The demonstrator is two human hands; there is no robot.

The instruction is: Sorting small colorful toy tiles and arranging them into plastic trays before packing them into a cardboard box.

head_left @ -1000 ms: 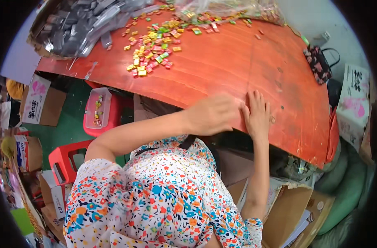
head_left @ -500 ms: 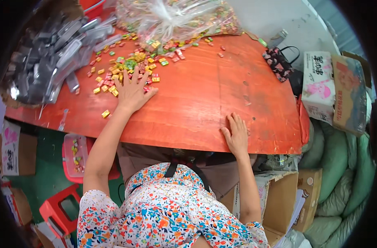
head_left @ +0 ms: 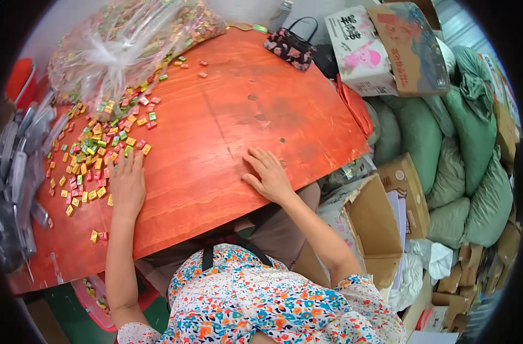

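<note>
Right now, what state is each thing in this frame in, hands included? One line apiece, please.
left hand: open, flat among the loose candies
right hand: open, palm down on bare table
loose candies: scattered, unsorted
clear candy bag: full, lying on its side
red table: mostly bare at the right
small handbag: sitting at the far edge
cardboard box: open, on the floor
</note>
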